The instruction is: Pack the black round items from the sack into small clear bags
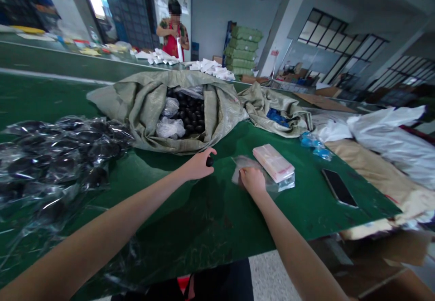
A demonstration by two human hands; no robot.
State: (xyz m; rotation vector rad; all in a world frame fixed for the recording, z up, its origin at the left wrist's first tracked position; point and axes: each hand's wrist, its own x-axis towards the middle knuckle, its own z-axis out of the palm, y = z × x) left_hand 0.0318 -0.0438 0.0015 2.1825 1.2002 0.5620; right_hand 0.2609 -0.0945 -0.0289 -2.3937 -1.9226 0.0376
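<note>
My left hand [199, 165] is curled around a small, rounded black object [210, 161] just in front of the open woven sack. Its exact kind I cannot make out. To the right, my right hand [253, 178] has its fingers pinched on a clear plastic bag [239, 165] lying on the green table. Beside that hand is a stack of clear plastic bags [273, 161]. Many similar black rounded pieces [192, 113] fill the woven sack [149, 131], together with some crumpled clear plastic.
Bagged black pieces [64, 156] are heaped on the left of the green table [190, 228]. A phone [339, 187] lies at the right, near blue bagged items [316, 146]. A second sack [272, 108] sits behind. Across the far table stands a person [173, 33] handling white items.
</note>
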